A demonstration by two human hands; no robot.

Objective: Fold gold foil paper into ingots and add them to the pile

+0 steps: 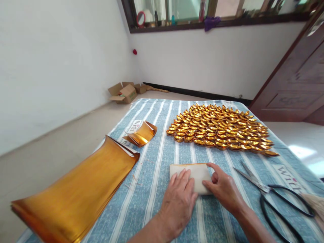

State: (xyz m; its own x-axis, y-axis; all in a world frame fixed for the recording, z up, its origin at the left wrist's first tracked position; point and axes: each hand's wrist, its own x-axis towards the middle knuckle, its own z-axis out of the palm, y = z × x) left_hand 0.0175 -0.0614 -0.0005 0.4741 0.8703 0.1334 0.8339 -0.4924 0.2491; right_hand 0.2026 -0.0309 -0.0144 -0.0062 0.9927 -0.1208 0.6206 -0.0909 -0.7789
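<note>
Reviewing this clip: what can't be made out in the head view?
- Paper: near part hidden under left hand and right hand; fold state unclear.
- Gold sheet stack: near corner cut by bottom edge.
- Scissors: handles cut by bottom edge.
- Sill items: too small to identify.
- Box contents: too small.

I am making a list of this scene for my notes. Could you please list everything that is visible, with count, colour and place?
folded paper: one, white side up, under both hands
gold ingots: many, gold, far middle of the cloth
gold sheets: one stack, near left
small curled sheets: few, gold, left middle
scissors: one, black handles, right
striped cloth: one, blue and white
cardboard boxes: few, brown, floor corner
left hand: flat on the paper
right hand: fingers on its right edge
</note>
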